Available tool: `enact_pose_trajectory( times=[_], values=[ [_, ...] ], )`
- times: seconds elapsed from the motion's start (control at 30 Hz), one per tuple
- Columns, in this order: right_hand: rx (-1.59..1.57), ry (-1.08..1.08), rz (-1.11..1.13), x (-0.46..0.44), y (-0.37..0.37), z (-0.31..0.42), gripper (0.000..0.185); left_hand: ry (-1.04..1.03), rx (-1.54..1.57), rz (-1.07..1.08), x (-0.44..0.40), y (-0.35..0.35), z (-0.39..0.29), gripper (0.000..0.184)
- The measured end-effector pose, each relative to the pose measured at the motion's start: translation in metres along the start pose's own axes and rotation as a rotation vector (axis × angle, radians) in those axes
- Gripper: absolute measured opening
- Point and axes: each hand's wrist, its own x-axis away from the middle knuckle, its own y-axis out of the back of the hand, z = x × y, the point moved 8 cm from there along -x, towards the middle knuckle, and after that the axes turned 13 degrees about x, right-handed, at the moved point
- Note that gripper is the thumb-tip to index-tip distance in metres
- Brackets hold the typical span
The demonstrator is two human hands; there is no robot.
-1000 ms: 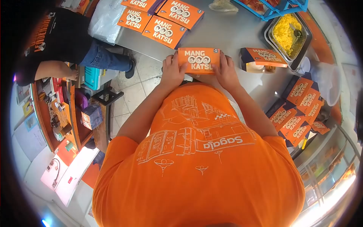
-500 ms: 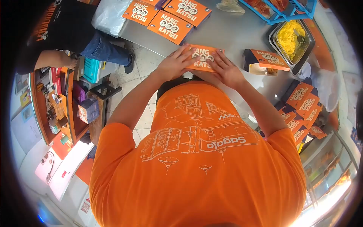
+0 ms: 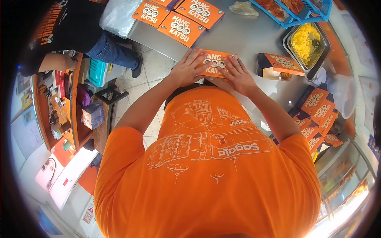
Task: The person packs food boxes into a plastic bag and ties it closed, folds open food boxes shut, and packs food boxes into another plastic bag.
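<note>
My left hand and my right hand hold a closed orange food box between them at the counter's near edge. The lid is printed MANG KATSU. My fingers spread over the lid from both sides, and my palms sit by its ends. The thumbs are partly hidden. To the right stands another food box, its lid slightly raised, with something white and brown pieces visible inside. Beyond my left hand lie several closed boxes of the same print.
A metal pan holds yellow food and a utensil. Behind it is a blue basket. Folded boxes and a clear plastic tub are at the right. Plastic bags lie at the far left, near another person.
Both hands stay on the box, with slight finger shifts; my right fingers reach less far across the lid. The whole view has shifted a little. The other person's torso has moved slightly.
</note>
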Motion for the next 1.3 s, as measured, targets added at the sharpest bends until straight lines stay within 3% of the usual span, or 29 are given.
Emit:
enact_pose_trajectory(
  times=[0.17,0.23,0.3,0.53,0.6,0.73,0.8,0.83,0.9,0.93,1.0,1.13,1.2,1.3],
  values=[
    [0.079,-0.034,-0.044,-0.004,0.016,0.000,0.057,-0.058,0.034,0.009,-0.020,-0.004,-0.007,0.062],
    [0.070,-0.063,-0.066,-0.007,0.034,0.001,0.053,-0.056,0.116,-0.088,-0.026,-0.002,-0.005,0.060],
    [-0.114,-0.051,-0.144,-0.008,0.051,0.002,0.045,-0.046,0.108,-0.123,-0.030,-0.004,-0.006,0.059],
    [-0.184,0.001,-0.330,-0.026,0.040,0.005,0.031,-0.025,0.134,-0.141,-0.031,-0.001,-0.007,0.059],
    [-0.296,-0.077,-0.342,-0.030,0.045,-0.003,0.011,-0.020,0.146,-0.141,-0.031,0.000,-0.006,0.060],
    [-0.360,-0.178,-0.311,-0.033,0.035,-0.006,0.006,-0.034,0.158,-0.163,-0.030,0.000,-0.008,0.063],
    [-0.235,-0.272,-0.313,-0.032,0.034,-0.007,0.032,-0.029,0.151,-0.170,-0.030,0.000,-0.007,0.062],
    [-0.235,-0.268,-0.310,-0.035,0.034,-0.004,0.032,-0.028,0.144,-0.172,-0.030,-0.001,-0.007,0.061],
    [-0.230,-0.579,-0.363,-0.030,0.035,-0.020,0.060,-0.028,0.171,-0.175,-0.030,0.001,-0.007,0.060],
    [-0.232,-0.576,-0.362,-0.031,0.037,-0.021,0.060,-0.033,0.199,-0.174,-0.029,0.002,-0.008,0.059],
    [-0.161,-0.634,-0.238,-0.034,0.032,-0.026,0.078,-0.025,0.189,-0.161,-0.030,0.003,-0.009,0.058],
    [-0.293,-0.625,-0.225,-0.027,0.011,-0.036,0.078,-0.046,0.255,-0.181,-0.030,0.008,-0.010,0.057],
    [-0.412,-0.595,-0.339,-0.026,0.015,-0.041,0.081,-0.041,0.266,-0.183,-0.031,0.009,-0.009,0.058],
    [-0.345,-0.554,-0.277,-0.024,0.028,-0.030,0.085,-0.036,0.290,-0.179,-0.029,0.010,-0.011,0.059]
  ],
)
